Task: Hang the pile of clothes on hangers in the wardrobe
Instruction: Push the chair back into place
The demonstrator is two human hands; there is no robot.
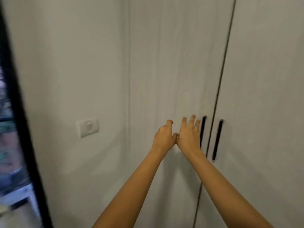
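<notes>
Ahead, smooth wardrobe doors (263, 79), slim black handles (217, 139), left hand (164, 139) half-curled, right hand (189, 136) splayed, both empty.

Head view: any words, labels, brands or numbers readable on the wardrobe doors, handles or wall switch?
No readable text anywhere in this view.
On the wardrobe doors: none, plain panels.
On the black handles: none.
On the wall switch: none visible, slightly blurred.
In the blurred area at the left edge: too blurred to read.
</notes>
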